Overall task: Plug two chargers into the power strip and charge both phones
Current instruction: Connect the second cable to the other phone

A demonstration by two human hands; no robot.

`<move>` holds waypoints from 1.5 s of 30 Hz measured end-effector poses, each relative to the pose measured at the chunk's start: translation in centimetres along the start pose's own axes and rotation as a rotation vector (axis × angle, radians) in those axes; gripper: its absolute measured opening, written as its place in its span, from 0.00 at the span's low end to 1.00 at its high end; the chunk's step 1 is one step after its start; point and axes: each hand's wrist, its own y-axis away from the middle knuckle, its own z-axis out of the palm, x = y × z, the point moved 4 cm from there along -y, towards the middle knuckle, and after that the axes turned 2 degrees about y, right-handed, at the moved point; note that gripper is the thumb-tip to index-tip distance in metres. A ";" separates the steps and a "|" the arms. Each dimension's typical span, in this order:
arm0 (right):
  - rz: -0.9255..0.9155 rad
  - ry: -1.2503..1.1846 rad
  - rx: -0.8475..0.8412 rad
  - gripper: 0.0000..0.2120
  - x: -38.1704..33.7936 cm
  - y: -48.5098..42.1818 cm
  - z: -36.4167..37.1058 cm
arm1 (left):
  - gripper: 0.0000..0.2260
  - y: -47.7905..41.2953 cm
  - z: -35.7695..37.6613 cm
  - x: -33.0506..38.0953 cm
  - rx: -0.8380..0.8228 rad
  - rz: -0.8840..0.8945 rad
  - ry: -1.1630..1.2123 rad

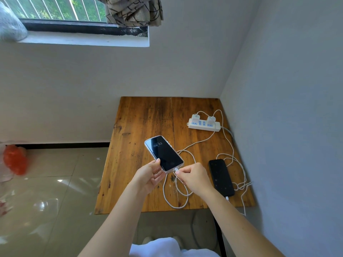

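My left hand (148, 175) holds a phone in a clear case (163, 153) above the wooden table (141, 123); its screen is lit and reads 08:32. My right hand (193, 176) pinches the white cable plug (176, 171) at the phone's bottom edge. A second, dark phone (220, 177) lies flat at the right with a white cable in its near end. A white power strip (204, 125) at the back right carries two white chargers (195, 117) (211, 119). White cables (187, 182) loop across the table.
The table stands in a corner, with a white wall at the back and another (297, 127) close on the right. A window sill (83, 40) and curtain are up left. Tiled floor (55, 182) lies at the left, with a red object (15, 160).
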 end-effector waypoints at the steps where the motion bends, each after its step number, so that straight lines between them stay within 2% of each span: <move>1: 0.000 -0.003 -0.002 0.13 0.0 0.1 0.0 | 0.15 0.0 0.0 0.0 0.001 0.001 -0.003; 23: -0.005 0.000 -0.015 0.13 0.2 0.8 -0.2 | 0.12 0.0 -0.2 -0.7 -0.001 0.024 -0.037; 29: 0.008 -0.001 -0.009 0.12 0.2 0.9 -0.3 | 0.14 0.2 -0.1 -0.6 -0.025 -0.006 -0.021; 36: 0.008 -0.006 -0.015 0.16 0.2 1.0 -0.4 | 0.13 0.1 0.0 -0.6 -0.027 -0.023 -0.022; 45: 0.015 -0.007 -0.024 0.14 0.4 0.8 -0.4 | 0.14 -0.3 -0.1 -0.7 -0.028 -0.024 -0.014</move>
